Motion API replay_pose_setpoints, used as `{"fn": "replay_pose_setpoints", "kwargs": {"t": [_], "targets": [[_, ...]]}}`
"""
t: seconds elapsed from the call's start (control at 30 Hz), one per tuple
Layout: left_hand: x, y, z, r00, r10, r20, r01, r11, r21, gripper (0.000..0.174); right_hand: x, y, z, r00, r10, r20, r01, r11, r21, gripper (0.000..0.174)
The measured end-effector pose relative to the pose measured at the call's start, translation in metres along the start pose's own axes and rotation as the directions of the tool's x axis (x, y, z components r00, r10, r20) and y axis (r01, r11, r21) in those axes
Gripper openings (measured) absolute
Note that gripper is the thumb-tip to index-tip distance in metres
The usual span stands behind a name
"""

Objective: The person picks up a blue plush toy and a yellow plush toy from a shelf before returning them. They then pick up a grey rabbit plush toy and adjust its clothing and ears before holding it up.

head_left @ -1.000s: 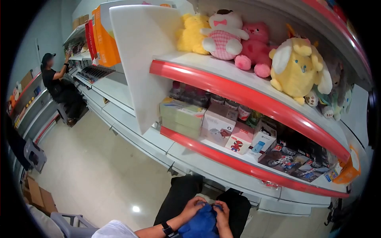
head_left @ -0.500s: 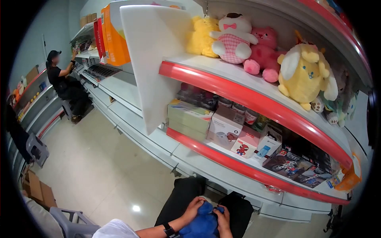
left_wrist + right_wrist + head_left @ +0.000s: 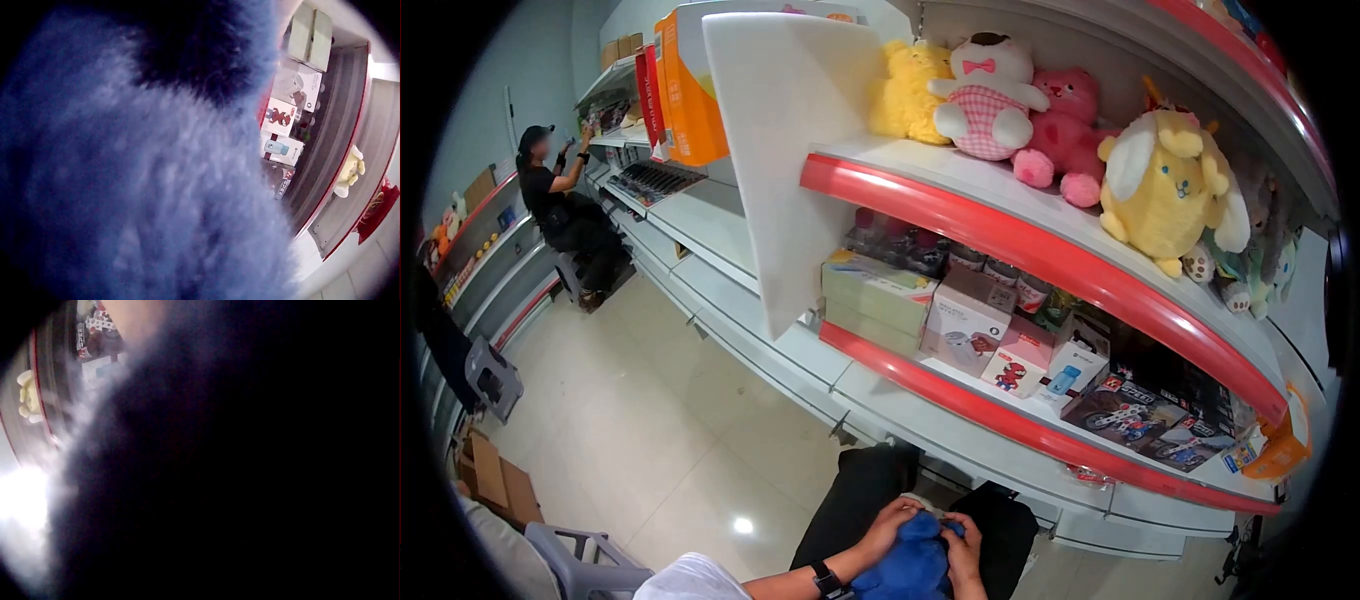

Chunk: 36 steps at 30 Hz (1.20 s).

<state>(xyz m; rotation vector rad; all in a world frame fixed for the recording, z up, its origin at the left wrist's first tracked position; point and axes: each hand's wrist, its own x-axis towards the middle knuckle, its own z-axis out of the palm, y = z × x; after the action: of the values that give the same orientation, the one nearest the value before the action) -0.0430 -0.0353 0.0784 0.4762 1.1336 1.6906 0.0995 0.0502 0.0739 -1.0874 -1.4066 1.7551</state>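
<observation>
A fuzzy blue plush toy (image 3: 908,572) lies in my lap between my black-trousered thighs. With curled fingers my left hand (image 3: 888,526) grips its far end from the left. My right hand (image 3: 964,548) holds the same end from the right, and the fingertips of both hands come close together there. A small pale patch (image 3: 914,500) shows just beyond the fingers. Blue fur (image 3: 187,187) fills most of the left wrist view, while a dark, blurred mass covers the right wrist view, hiding the fingers.
Plush toys, including a yellow long-eared one (image 3: 1168,185), sit on the red-edged upper shelf (image 3: 1000,240). Boxed goods such as a motorbike kit (image 3: 1122,410) stand below. A white divider panel (image 3: 785,160) rises at left. Farther off, a person (image 3: 565,200) sits by shelves; a grey stool (image 3: 585,560) is nearby.
The head view has swung slightly left and up, so the shelves sit farther right and lower. Both hands keep hold of the blue plush toy. The distant person's arms have shifted.
</observation>
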Motion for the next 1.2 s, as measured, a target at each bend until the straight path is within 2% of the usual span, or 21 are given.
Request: {"fn": "replay_pose_setpoints", "kwargs": {"t": [0.2, 0.27, 0.33, 0.4, 0.47, 0.57, 0.67, 0.77, 0.8, 0.87, 0.97, 1.07, 1.13, 1.2], "targets": [[0.001, -0.007, -0.004, 0.999, -0.022, 0.031, 0.02, 0.997, 0.071, 0.02, -0.005, -0.017, 0.006, 0.998, -0.069, -0.013, 0.069, 0.998, 0.0, 0.03], [0.001, -0.007, -0.001, 0.996, 0.06, 0.063, -0.065, 0.995, 0.077, 0.023, -0.005, -0.012, 0.006, 0.997, -0.073, -0.025, 0.073, 0.997, -0.006, 0.031], [0.003, -0.006, 0.0, 0.995, 0.07, 0.07, -0.077, 0.991, 0.105, 0.025, 0.0, -0.002, 0.002, 0.995, -0.037, -0.093, 0.032, 0.998, -0.053, 0.032], [0.003, -0.01, -0.002, 0.994, 0.077, 0.076, -0.087, 0.988, 0.131, 0.026, -0.002, -0.009, 0.005, 0.996, -0.031, -0.084, 0.029, 0.999, -0.023, 0.032], [0.004, -0.009, -0.002, 0.986, 0.124, 0.11, -0.146, 0.963, 0.226, 0.022, -0.003, -0.015, 0.007, 0.997, -0.026, -0.079, 0.026, 1.0, 0.008, 0.033], [0.004, -0.008, -0.001, 0.988, 0.11, 0.112, -0.134, 0.963, 0.236, 0.016, -0.006, -0.018, 0.009, 0.988, -0.104, -0.117, 0.107, 0.994, 0.027, 0.032], [0.005, -0.006, 0.0, 0.996, 0.037, 0.087, -0.06, 0.956, 0.286, 0.013, -0.004, -0.018, 0.006, 0.992, -0.094, -0.085, 0.1, 0.993, 0.063, 0.031], [0.005, -0.006, 0.002, 0.998, -0.008, 0.068, -0.011, 0.962, 0.274, 0.012, -0.005, -0.017, 0.005, 0.993, -0.105, -0.06, 0.105, 0.994, 0.001, 0.03], [0.005, -0.006, 0.002, 0.998, -0.007, 0.069, -0.012, 0.962, 0.274, 0.012, -0.007, -0.023, 0.007, 0.995, -0.089, -0.048, 0.091, 0.996, 0.027, 0.03], [0.004, -0.006, 0.002, 0.988, 0.074, 0.132, -0.111, 0.949, 0.294, 0.012, -0.008, -0.026, 0.009, 0.997, -0.073, -0.033, 0.075, 0.996, 0.052, 0.029], [0.002, -0.005, 0.002, 0.989, 0.047, 0.14, -0.077, 0.974, 0.213, 0.013, -0.008, -0.022, 0.006, 0.998, -0.054, -0.012, 0.054, 0.997, 0.058, 0.028], [0.002, -0.006, -0.001, 0.991, 0.037, 0.132, -0.067, 0.972, 0.227, 0.014, -0.007, -0.024, 0.009, 0.999, -0.033, -0.008, 0.033, 0.999, 0.03, 0.027], [0.004, -0.011, -0.003, 0.99, 0.058, 0.131, -0.088, 0.966, 0.243, 0.014, -0.01, -0.035, 0.015, 1.0, 0.01, -0.024, -0.008, 0.995, 0.102, 0.024], [0.007, -0.014, -0.005, 0.989, 0.086, 0.124, -0.116, 0.958, 0.261, 0.016, -0.005, -0.016, 0.003, 1.0, -0.011, 0.011, 0.01, 0.994, 0.112, 0.029]]}}
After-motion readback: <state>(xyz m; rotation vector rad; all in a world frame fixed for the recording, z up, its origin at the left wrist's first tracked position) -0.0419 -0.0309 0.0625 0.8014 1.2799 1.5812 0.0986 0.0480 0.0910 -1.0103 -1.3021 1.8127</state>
